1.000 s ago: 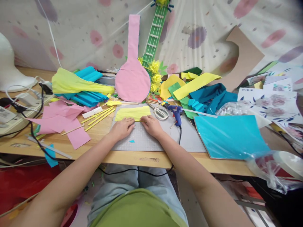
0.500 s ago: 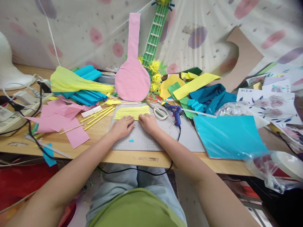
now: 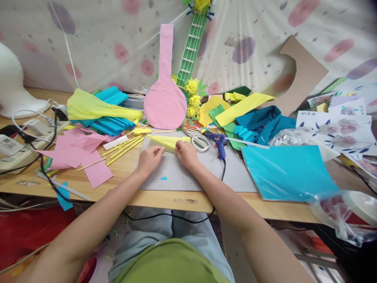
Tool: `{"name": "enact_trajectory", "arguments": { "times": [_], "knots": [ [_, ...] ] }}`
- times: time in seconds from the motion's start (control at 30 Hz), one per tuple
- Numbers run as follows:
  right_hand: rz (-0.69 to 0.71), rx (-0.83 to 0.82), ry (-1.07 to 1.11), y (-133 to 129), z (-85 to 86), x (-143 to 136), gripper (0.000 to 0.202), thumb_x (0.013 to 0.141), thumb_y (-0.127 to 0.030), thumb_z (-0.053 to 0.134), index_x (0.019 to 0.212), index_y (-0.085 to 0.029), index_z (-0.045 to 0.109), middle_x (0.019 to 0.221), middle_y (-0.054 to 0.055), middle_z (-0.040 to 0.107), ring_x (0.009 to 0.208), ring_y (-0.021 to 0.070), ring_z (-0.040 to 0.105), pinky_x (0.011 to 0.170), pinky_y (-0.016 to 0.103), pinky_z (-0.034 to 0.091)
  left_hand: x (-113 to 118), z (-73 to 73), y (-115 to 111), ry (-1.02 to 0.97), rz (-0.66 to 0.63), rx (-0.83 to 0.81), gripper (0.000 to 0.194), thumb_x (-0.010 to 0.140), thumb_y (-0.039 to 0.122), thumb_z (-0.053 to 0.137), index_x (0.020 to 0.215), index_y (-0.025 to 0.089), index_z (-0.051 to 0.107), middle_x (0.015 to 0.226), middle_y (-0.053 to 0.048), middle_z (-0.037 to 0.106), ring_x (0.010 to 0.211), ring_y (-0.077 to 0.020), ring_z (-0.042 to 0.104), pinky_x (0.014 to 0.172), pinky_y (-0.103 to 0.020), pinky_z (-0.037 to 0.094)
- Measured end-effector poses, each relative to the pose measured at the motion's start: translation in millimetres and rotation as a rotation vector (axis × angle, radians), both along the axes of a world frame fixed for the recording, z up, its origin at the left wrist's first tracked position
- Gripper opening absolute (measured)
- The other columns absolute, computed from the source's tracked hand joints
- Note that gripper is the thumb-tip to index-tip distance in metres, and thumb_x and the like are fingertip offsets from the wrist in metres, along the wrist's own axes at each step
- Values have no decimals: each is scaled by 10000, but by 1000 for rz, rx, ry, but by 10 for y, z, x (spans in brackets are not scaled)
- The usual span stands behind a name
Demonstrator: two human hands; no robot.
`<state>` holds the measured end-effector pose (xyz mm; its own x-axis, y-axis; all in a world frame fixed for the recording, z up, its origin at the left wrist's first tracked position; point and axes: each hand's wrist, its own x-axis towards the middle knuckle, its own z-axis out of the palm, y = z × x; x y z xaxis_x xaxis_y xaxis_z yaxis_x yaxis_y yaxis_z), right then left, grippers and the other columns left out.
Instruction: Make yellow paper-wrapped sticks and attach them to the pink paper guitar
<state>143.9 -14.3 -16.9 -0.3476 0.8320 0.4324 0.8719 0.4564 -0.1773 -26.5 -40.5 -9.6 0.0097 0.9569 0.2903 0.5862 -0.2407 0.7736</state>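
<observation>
A yellow paper piece [image 3: 167,141] is lifted at an angle above the grey cutting mat [image 3: 179,173]. My right hand [image 3: 187,154] pinches its near right part, fingers curled together. My left hand [image 3: 150,157] is closed at the left, its fingertips by the paper's near side; whatever it holds is too small to make out. A small blue scrap [image 3: 163,178] lies on the mat below my hands. White-handled scissors [image 3: 200,143] rest just right of my right hand, and beyond them is a blue glue gun [image 3: 219,145].
A pink banjo-shaped piece [image 3: 165,103] stands behind my hands. Yellow sticks [image 3: 125,150] and pink paper [image 3: 96,171] lie left. A turquoise sheet [image 3: 288,173] lies right. The glue gun's black cable crosses the table's front edge [image 3: 165,196].
The yellow paper, flat on the mat before, is now raised and slanted. My left hand has gone from fingers spread on it to closed. My right hand has shifted slightly right.
</observation>
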Motion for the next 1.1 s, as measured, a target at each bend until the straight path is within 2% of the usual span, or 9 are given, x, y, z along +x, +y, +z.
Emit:
{"name": "enact_trajectory", "arguments": {
  "times": [0.13,0.3,0.5,0.6,0.7,0.8,0.9,0.97,1.1],
  "knots": [
    [-28,-14,52,-28,28,-49,100,810,-185,429,882,-180,498,771,51,603,740,189,511,633,274,315,133,-13,162,-578,34,-317,295,715,379,564,845,128,645,852,-94,682,766,-187,648,722,-324,510],
    [-16,-5,44,-86,74,-178,88,807,-172,417,854,-173,492,773,66,597,747,195,505,652,282,326,279,62,287,-886,120,-354,180,650,289,640,720,124,624,684,-44,666,662,-147,639,679,-287,516],
    [-14,-85,92,-104,147,-272,72,815,-208,435,842,-182,496,793,62,606,764,186,524,663,278,352,320,105,367,-1000,136,-374,66,678,166,586,635,117,593,551,-11,618,523,-110,596,594,-248,506],
    [-28,-138,276,-11,224,-153,156,800,-331,490,868,-192,506,818,43,617,791,174,544,691,276,381,271,75,389,-993,76,-385,70,688,169,582,664,110,610,606,-34,644,560,-121,613,614,-254,503],
    [-137,-187,567,132,267,23,383,750,-468,522,986,-167,500,1013,88,601,871,179,557,760,299,410,209,48,375,-954,-69,-420,131,663,220,631,730,108,637,702,-67,674,653,-151,639,652,-271,503],
    [-158,-482,799,220,230,125,557,692,-521,555,1084,-131,480,1105,139,569,900,190,577,760,309,436,178,35,343,-917,-193,-461,226,627,273,674,781,109,651,763,-87,684,704,-174,648,679,-286,500],
    [-25,-745,971,215,166,127,472,656,-489,591,970,-139,548,946,94,634,809,182,600,694,292,456,177,22,327,-902,-240,-483,256,613,291,686,794,112,657,786,-87,688,703,-173,647,686,-289,501],
    [6,-729,1056,193,141,110,369,622,-444,620,844,-154,566,827,48,640,713,162,591,634,273,453,182,15,331,-891,-228,-479,243,611,285,686,781,114,659,775,-80,689,687,-166,646,679,-285,506],
    [-15,-462,1052,173,134,103,265,613,-412,612,688,-176,516,652,-16,558,576,115,499,537,232,395,209,10,355,-860,-180,-477,213,624,279,677,760,115,660,751,-76,687,685,-173,646,692,-308,514]
  ]
}}
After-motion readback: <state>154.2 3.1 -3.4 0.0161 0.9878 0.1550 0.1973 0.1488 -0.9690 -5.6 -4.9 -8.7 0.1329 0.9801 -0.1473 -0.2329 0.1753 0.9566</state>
